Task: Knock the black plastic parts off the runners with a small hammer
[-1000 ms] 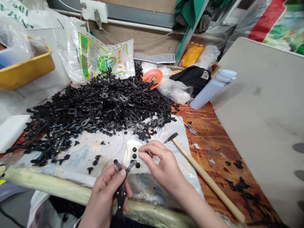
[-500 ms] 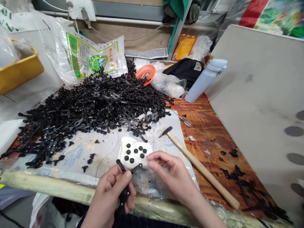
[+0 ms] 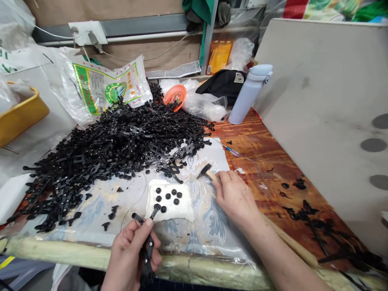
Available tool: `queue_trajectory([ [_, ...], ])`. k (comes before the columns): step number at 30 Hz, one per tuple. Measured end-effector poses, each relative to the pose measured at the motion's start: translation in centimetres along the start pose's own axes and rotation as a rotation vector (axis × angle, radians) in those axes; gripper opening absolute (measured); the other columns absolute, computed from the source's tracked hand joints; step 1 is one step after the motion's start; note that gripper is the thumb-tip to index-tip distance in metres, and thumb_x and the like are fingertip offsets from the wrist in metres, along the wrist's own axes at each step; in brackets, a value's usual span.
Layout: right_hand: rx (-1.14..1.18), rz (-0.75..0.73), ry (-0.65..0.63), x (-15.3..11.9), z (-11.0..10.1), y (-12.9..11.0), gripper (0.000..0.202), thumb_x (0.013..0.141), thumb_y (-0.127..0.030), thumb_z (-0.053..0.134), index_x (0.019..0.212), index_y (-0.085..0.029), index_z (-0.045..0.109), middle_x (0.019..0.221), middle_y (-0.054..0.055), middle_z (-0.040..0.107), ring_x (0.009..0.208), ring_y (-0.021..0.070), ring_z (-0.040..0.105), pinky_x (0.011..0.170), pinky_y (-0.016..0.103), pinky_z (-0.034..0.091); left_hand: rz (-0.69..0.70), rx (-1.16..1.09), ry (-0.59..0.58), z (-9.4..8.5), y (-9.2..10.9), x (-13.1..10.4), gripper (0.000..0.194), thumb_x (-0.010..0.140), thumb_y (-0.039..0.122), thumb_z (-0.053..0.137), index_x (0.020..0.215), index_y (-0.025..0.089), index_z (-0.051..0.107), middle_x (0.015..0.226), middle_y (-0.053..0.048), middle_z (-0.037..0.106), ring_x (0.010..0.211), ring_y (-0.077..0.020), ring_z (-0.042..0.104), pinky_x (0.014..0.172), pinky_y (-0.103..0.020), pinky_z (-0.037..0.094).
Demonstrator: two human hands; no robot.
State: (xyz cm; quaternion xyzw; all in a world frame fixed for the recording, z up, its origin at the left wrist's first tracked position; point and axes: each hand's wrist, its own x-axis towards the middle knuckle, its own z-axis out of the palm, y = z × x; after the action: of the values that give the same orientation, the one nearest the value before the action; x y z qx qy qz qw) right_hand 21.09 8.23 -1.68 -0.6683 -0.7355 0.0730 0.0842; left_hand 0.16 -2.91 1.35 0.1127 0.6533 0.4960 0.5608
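Observation:
My left hand (image 3: 129,252) is closed around a black jointed plastic linkage (image 3: 149,247), its two short arms spread in a V above my thumb. One arm tip reaches over the lower edge of a white pad (image 3: 184,205). On that pad lie several small round black caps (image 3: 167,196). My right hand (image 3: 238,198) has its fingers curled round the wooden handle of a hammer (image 3: 204,169), close to the head. The hammer lies on the patterned cloth, its handle running down to the right under my forearm. The fingertips underneath are hidden.
A large heap of black linkages (image 3: 121,137) fills the left and back. A screwdriver (image 3: 233,151), a pale blue bottle (image 3: 251,95) and an orange dish (image 3: 175,97) are farther back. Loose black pieces (image 3: 312,226) lie at right, beside a grey panel (image 3: 318,101).
My right hand has moved from beside the pad, right and up onto the hammer handle. My left hand with the linkage has shifted slightly left and down. The whole view has turned a little.

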Motion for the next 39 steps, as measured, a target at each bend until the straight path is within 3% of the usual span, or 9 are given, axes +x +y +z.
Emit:
queue_trajectory([
  [3,-0.006,0.016,-0.022,-0.2,-0.3,0.0,0.019,0.094,-0.024,0.038,0.1,-0.016,0.054,0.097,0.012,0.06,0.08,0.0236,0.061,0.067,0.032,0.039,-0.019,0.02,-0.005,-0.2,0.1,0.1,0.035,0.062,0.041,0.079,0.054,0.016,0.054,0.041,0.002,0.06,0.028,-0.0077,0.047,0.028,-0.016,0.035],
  [7,-0.019,-0.006,-0.083,-0.2,-0.7,0.1,0.02,0.096,-0.024,0.034,0.096,-0.018,0.052,0.084,0.009,0.065,0.068,0.0225,0.063,0.058,0.031,0.035,-0.04,0.072,-0.042,-0.4,0.2,0.3,0.037,0.065,0.044,0.076,0.051,0.015,0.057,0.033,0.002,0.054,0.026,-0.0069,0.044,0.028,-0.014,0.034],
  [25,0.041,-0.048,-0.07,0.0,-0.7,0.6,0.022,0.096,-0.026,0.033,0.094,-0.019,0.054,0.085,0.009,0.067,0.07,0.0221,0.064,0.057,0.03,0.034,-0.031,0.123,-0.071,-0.1,-0.1,0.5,0.037,0.066,0.043,0.075,0.051,0.015,0.058,0.037,0.002,0.055,0.028,-0.007,0.046,0.029,-0.015,0.036],
  [31,0.111,-0.095,-0.03,-0.6,-0.6,0.7,0.025,0.095,-0.024,0.034,0.104,-0.02,0.056,0.094,0.009,0.067,0.084,0.0226,0.064,0.069,0.031,0.043,-0.023,0.124,-0.064,0.0,0.0,0.5,0.036,0.065,0.043,0.076,0.052,0.015,0.058,0.04,0.002,0.057,0.028,-0.0073,0.047,0.028,-0.015,0.036],
  [39,0.434,-0.367,0.199,-2.8,-2.5,-1.4,0.031,0.094,-0.021,0.035,0.116,-0.016,0.056,0.108,0.012,0.067,0.094,0.0227,0.065,0.082,0.038,0.051,-0.035,0.095,-0.067,-0.2,0.1,0.6,0.035,0.066,0.041,0.076,0.052,0.015,0.057,0.039,0.002,0.056,0.027,-0.0071,0.046,0.027,-0.015,0.035],
])
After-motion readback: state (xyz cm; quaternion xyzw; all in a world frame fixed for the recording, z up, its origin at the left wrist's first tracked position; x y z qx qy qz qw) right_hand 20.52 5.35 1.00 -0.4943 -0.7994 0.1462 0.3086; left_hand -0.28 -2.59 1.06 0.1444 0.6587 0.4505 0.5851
